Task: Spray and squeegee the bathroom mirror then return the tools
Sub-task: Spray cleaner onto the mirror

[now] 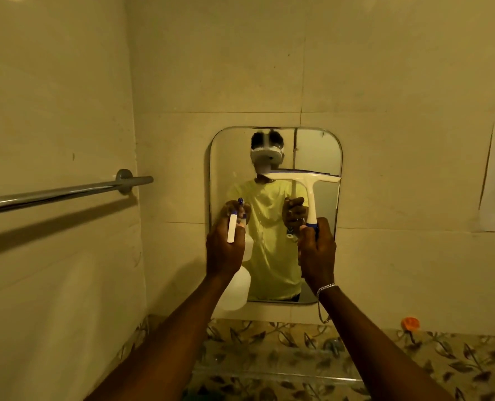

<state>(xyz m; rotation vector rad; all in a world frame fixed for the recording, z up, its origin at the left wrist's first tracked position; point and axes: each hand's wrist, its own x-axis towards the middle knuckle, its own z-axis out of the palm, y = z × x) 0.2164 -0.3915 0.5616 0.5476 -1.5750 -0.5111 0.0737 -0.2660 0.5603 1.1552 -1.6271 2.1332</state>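
Note:
A rounded rectangular mirror (232, 163) hangs on the tiled wall straight ahead and reflects a person in a yellow shirt. My left hand (224, 250) grips a white spray bottle (237, 287) by its neck, its white trigger head raised toward the mirror's lower left part. My right hand (317, 253) holds a white squeegee (308, 183) by its blue-tipped handle. The blade lies level against the glass at about a third of the way down, on the right half.
A chrome towel bar (67, 191) juts from the left wall at hand height. Below the mirror runs a leaf-patterned tile band (269, 340) with a clear shelf edge. An orange cap-like object (410, 323) sits low on the right wall.

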